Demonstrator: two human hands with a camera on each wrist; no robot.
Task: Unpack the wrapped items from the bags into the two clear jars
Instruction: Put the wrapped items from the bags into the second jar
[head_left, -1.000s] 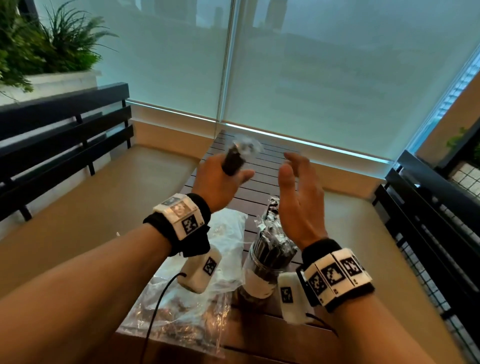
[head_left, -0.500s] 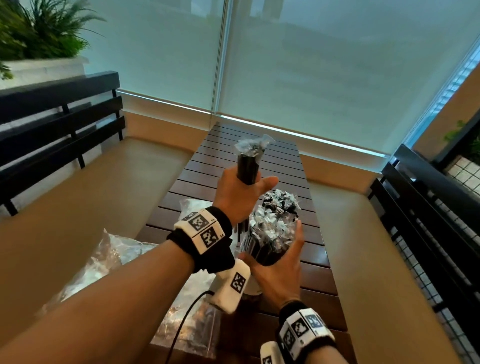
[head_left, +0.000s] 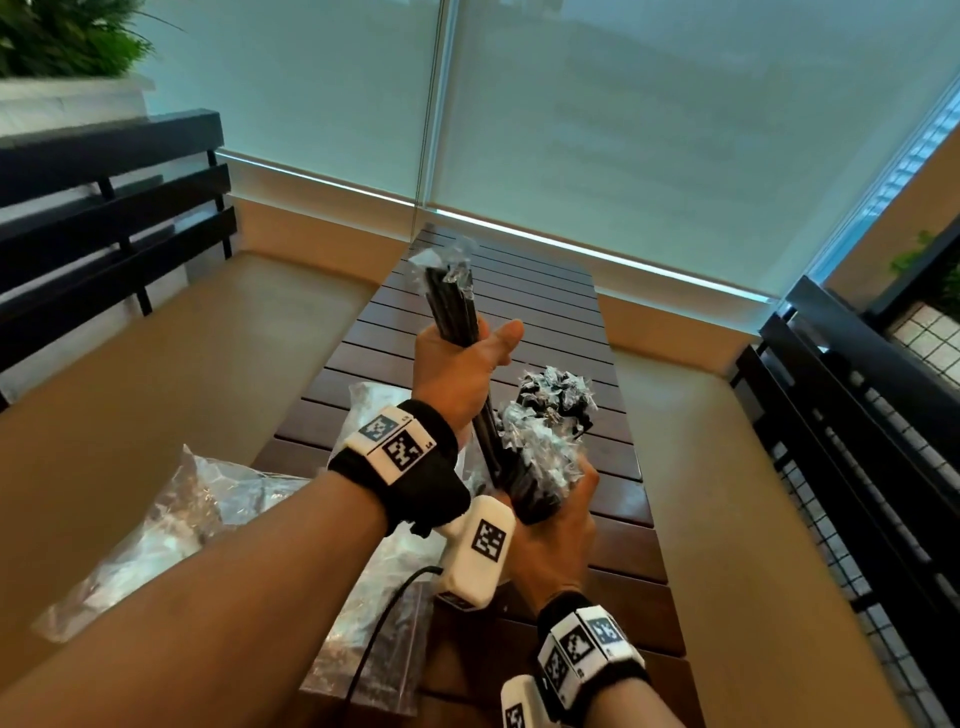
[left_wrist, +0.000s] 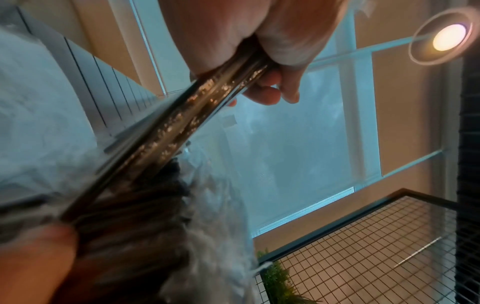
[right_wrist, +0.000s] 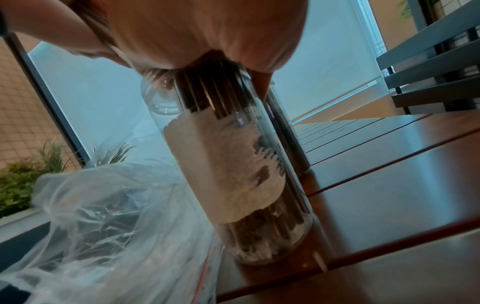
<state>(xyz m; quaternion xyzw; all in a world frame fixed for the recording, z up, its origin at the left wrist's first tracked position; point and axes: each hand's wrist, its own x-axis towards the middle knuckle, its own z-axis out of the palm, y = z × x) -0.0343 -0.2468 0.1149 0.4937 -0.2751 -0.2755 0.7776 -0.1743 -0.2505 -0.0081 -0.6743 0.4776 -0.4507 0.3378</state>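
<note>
Head above, wrists close, shared jar (right_wrist: 249, 168)

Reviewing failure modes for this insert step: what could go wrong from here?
1. The near jar looks packed; the left hand pushing its bundle in may jam or crush wrappers.
2. The right hand grips near the jar's top; a push could tip it.
3. It might bump the second jar just behind.

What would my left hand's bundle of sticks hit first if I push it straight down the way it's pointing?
Probably the packed sticks in the jar your right hand holds; the bundle in your left hand already reaches them. Depth is unclear.
</note>
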